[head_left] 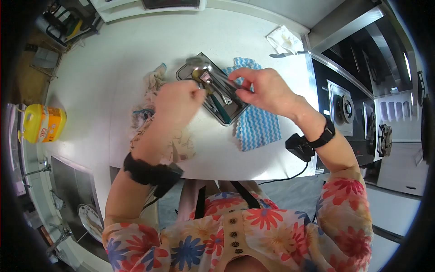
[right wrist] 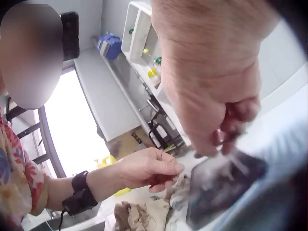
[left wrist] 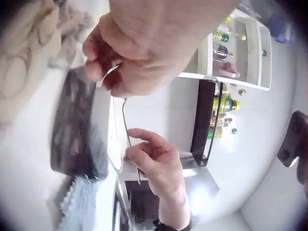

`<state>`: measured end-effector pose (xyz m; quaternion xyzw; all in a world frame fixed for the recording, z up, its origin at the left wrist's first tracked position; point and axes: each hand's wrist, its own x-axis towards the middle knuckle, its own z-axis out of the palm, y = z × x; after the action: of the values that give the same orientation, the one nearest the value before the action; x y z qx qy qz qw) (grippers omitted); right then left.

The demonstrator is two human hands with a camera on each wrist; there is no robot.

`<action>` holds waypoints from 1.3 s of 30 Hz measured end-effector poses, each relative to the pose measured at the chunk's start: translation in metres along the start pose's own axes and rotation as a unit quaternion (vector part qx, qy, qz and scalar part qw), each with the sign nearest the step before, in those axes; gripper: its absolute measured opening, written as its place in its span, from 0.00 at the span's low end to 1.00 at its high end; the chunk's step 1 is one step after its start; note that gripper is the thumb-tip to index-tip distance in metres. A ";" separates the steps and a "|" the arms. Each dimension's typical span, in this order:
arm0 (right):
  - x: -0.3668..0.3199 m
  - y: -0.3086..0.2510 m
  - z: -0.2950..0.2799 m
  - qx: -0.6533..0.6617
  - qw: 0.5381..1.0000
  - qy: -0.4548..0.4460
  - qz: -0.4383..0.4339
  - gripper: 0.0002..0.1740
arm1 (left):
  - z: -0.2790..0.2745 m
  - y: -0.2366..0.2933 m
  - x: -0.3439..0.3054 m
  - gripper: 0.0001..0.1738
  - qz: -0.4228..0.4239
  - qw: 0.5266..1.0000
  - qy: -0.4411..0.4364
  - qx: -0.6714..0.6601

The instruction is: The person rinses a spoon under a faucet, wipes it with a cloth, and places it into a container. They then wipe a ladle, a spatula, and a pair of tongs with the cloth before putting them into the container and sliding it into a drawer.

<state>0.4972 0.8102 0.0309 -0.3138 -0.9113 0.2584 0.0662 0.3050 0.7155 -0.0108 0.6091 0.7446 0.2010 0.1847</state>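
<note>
head view: the right hand (head_left: 267,90) pinches a thin metal utensil (head_left: 233,82), fingers narrow, over the right side of the tray (head_left: 240,112) — which lies between the counter's (head_left: 217,156) near and far edges. the left hand (head_left: 179,99) is curled above the tray's left side.

left wrist view: metal shows by the left hand's curled fingers — i cannot tell whether they grip it.

right wrist view: the right hand's fingers are bent above the blurred tray.

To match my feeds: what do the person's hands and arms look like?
The left hand and right hand are bare. Each wrist has a black strap, boxy black device and black cable. The pale sleeves have red, orange and blue flowers.
</note>
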 end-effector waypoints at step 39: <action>-0.061 0.045 -0.003 0.205 0.968 0.064 0.133 0.18 | -0.065 0.021 0.067 0.07 0.330 0.855 -0.174 0.361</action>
<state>0.5711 0.8045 0.0132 -0.4276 -0.7830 0.4255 0.1520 0.2759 0.7806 0.0530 0.8679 0.4761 -0.1419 0.0017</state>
